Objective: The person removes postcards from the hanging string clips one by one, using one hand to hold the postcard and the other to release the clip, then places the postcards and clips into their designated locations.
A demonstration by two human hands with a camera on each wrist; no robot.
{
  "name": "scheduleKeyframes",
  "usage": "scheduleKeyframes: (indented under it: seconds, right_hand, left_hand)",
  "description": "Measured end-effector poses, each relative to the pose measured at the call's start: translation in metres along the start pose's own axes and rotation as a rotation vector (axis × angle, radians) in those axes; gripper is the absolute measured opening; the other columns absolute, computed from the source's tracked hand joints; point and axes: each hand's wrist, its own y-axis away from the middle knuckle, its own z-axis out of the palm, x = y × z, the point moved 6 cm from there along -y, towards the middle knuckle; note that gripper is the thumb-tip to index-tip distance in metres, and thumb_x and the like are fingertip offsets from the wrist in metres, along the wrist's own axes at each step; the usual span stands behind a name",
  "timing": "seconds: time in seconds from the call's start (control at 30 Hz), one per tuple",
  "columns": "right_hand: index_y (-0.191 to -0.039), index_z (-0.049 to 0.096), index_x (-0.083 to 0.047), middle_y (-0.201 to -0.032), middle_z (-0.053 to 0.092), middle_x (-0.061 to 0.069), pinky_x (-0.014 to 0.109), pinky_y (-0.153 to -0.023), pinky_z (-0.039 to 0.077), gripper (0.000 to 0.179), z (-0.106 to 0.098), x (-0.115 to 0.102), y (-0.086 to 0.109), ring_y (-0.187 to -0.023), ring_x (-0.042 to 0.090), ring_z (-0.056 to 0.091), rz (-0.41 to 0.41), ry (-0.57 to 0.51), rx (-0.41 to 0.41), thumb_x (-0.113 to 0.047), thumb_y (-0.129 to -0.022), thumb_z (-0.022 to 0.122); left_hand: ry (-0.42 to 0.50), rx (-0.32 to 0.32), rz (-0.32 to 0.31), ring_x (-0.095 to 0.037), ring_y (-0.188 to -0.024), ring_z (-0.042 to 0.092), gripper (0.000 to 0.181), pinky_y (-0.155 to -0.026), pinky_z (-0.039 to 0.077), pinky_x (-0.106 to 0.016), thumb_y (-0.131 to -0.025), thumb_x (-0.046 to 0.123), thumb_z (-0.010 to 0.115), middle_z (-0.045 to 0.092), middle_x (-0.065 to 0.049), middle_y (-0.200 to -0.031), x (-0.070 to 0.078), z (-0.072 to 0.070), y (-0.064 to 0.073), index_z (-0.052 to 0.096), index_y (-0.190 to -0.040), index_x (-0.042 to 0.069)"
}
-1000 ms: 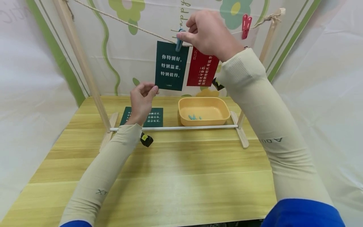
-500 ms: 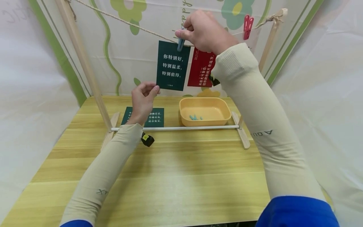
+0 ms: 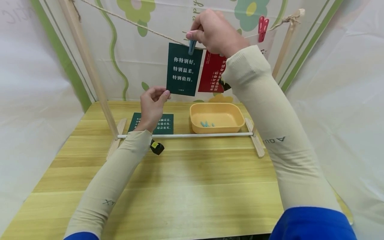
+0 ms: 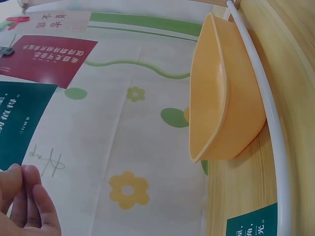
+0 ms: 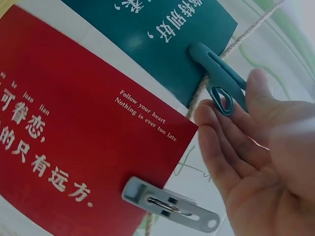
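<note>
A dark green card (image 3: 183,70) with white lettering hangs from the rope (image 3: 150,30). A blue clothespin (image 5: 216,73) sits over its top edge and the rope. My right hand (image 3: 217,33) pinches the clothespin's handles between thumb and fingers. At the card's lower left corner, my left hand (image 3: 153,106) pinches the edge between thumb and fingertips. Beside it hangs a red card (image 5: 98,123), partly covered by my right wrist in the head view. In the right wrist view, a grey clothespin (image 5: 170,204) holds that red card.
A red clothespin (image 3: 263,29) holds a pale card (image 4: 54,20) farther right. Below stands a yellow basin (image 3: 217,129) with several small blue pieces. Another green card (image 3: 166,125) lies on the table behind the white rod (image 3: 195,135). Wooden posts (image 3: 87,63) frame the rope.
My right wrist and forearm have shifted slightly left, while the fingers stay at the blue clothespin. The left hand keeps hold of the card corner, almost still.
</note>
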Motion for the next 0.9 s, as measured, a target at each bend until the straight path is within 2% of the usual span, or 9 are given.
scheduleKeyframes:
  seconds: [0.1,0.37,0.53,0.73,0.9]
  right_hand:
    - [-0.143,0.066,-0.02,-0.14,0.062,0.003,0.024,-0.093,0.056,0.045,0.0,-0.001,-0.001,-0.112,0.016,0.054,-0.009,0.016,0.03,-0.04,-0.106,0.05]
    - [-0.135,0.072,-0.016,-0.142,0.07,0.001,0.023,-0.103,0.056,0.043,-0.004,-0.003,-0.001,-0.109,0.014,0.058,-0.035,0.04,0.183,-0.04,-0.105,0.052]
    - [-0.133,0.073,-0.016,-0.139,0.072,0.001,0.021,-0.097,0.057,0.042,-0.006,0.0,-0.001,-0.107,0.013,0.06,-0.011,0.006,0.213,-0.04,-0.105,0.055]
    - [-0.132,0.073,-0.017,-0.138,0.072,0.0,0.018,-0.092,0.056,0.042,-0.013,0.007,0.002,-0.102,0.01,0.06,0.034,-0.037,0.225,-0.042,-0.104,0.054]
    - [-0.13,0.074,-0.016,-0.135,0.073,0.001,0.017,-0.077,0.05,0.041,-0.019,0.01,0.006,-0.092,0.004,0.055,0.015,-0.062,0.257,-0.04,-0.105,0.053]
  left_hand:
    - [-0.005,0.001,-0.001,-0.013,-0.097,0.068,0.019,-0.094,0.056,-0.023,-0.105,0.016,0.066,0.073,-0.003,-0.106,0.001,0.0,0.0,0.07,-0.12,0.004]
    - [0.003,-0.004,0.001,-0.014,-0.098,0.068,0.019,-0.094,0.056,-0.022,-0.105,0.016,0.066,0.073,-0.006,-0.109,0.003,0.002,0.001,0.07,-0.12,0.005]
    - [0.001,-0.017,0.001,-0.014,-0.098,0.068,0.02,-0.095,0.056,-0.022,-0.105,0.017,0.066,0.073,-0.005,-0.108,0.002,0.004,0.002,0.07,-0.121,0.005]
    - [-0.006,-0.021,0.009,-0.014,-0.098,0.067,0.021,-0.094,0.055,-0.022,-0.105,0.018,0.066,0.073,-0.011,-0.112,0.003,0.004,0.002,0.069,-0.122,0.004]
    - [0.0,-0.022,0.01,-0.014,-0.098,0.067,0.02,-0.093,0.055,-0.022,-0.105,0.017,0.066,0.073,-0.006,-0.108,0.003,0.003,0.002,0.069,-0.121,0.004]
